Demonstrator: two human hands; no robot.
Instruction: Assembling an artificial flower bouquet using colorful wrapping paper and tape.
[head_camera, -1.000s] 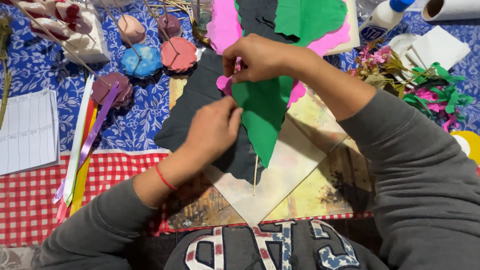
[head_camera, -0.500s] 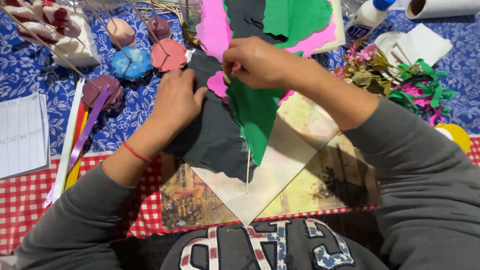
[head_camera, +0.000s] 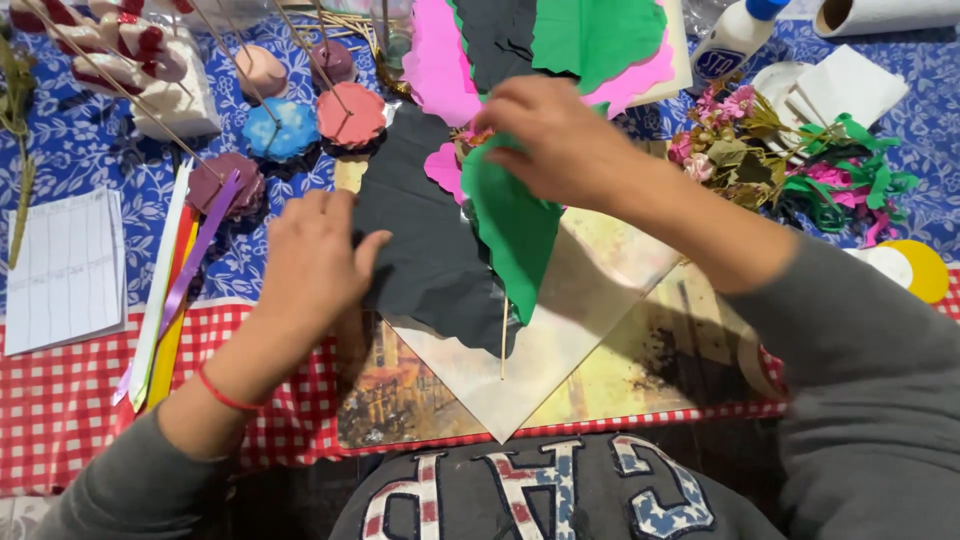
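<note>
Cluttered craft table (head_camera: 60, 420), green paper (head_camera: 515, 225) under right hand (head_camera: 555, 140) fingers (head_camera: 500, 125)

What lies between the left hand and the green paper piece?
In the head view, the black paper sheet lies between the left hand and the green paper piece.

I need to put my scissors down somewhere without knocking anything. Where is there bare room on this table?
Bare cloth shows between the white lined sheet and the left hand, on the red checked cloth. The pale board under the right hand has open surface too. Crowded: the paper flowers on sticks and the ribbon scraps.
</note>
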